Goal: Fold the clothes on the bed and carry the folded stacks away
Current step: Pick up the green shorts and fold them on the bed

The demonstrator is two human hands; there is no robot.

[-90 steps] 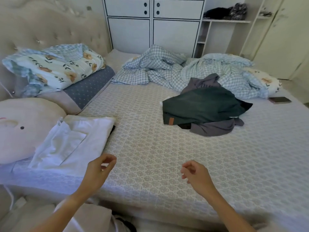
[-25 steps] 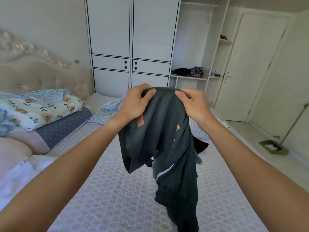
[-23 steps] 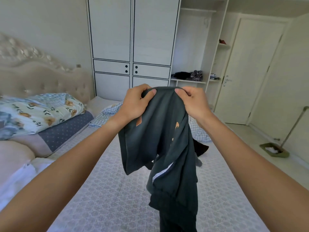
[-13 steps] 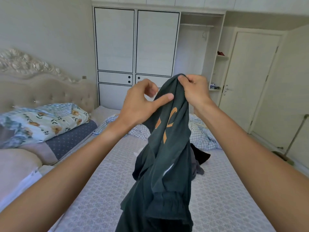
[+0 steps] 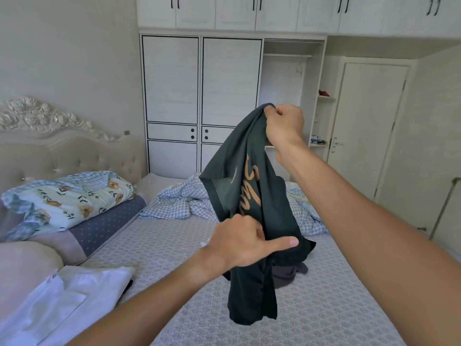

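The dark shirt (image 5: 252, 208) hangs lengthwise above the bed (image 5: 174, 258), its top edge pinched in the raised right hand (image 5: 284, 126) while the lower left hand (image 5: 239, 248) grips its middle, thumb out, nearer the loose hem.

Plain pale walls (image 5: 69, 58), even daylight. White wardrobe (image 5: 202, 96) on far wall — black-lined doors, upper cabinets (image 5: 274, 11) above, open hanging bay (image 5: 284, 96) with side shelves at right. Closed white door (image 5: 369, 126) further right. Tufted beige headboard (image 5: 62, 151) at left — carved floral crest on top.
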